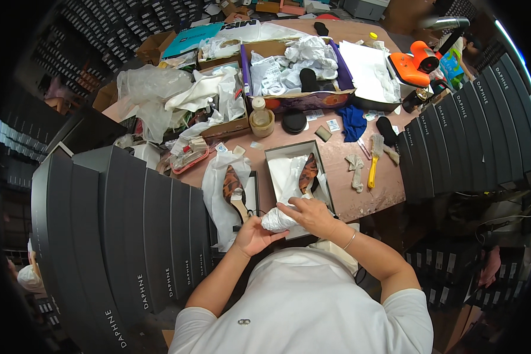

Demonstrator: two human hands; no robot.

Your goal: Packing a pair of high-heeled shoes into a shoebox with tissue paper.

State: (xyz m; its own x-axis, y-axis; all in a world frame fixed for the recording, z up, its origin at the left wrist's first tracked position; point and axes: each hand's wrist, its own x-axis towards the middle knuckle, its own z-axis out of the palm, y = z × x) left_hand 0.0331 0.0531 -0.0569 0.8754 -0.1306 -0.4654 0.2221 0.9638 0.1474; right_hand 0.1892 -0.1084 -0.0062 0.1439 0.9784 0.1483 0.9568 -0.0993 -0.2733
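My left hand (255,236) is cupped under the near end of a wad of crumpled white tissue paper (278,219), its fingers curled beneath. From above, my right hand (314,216) presses its fingers onto the same wad. Just beyond the hands stands an open grey shoe box (269,160) lined with white paper; a leopard-print shoe (308,171) lies in it. To its left a second leopard-print shoe (232,184) with a pale sole rests on white tissue paper (215,177) spread over another box.
Rows of dark shoe boxes line the left (118,218) and right (454,133). Behind lie a purple-edged carton (298,101) of paper, a glue jar (261,118), a black round tin (294,121), a blue cloth (353,123), a yellow-handled brush (373,162) and an orange device (412,66).
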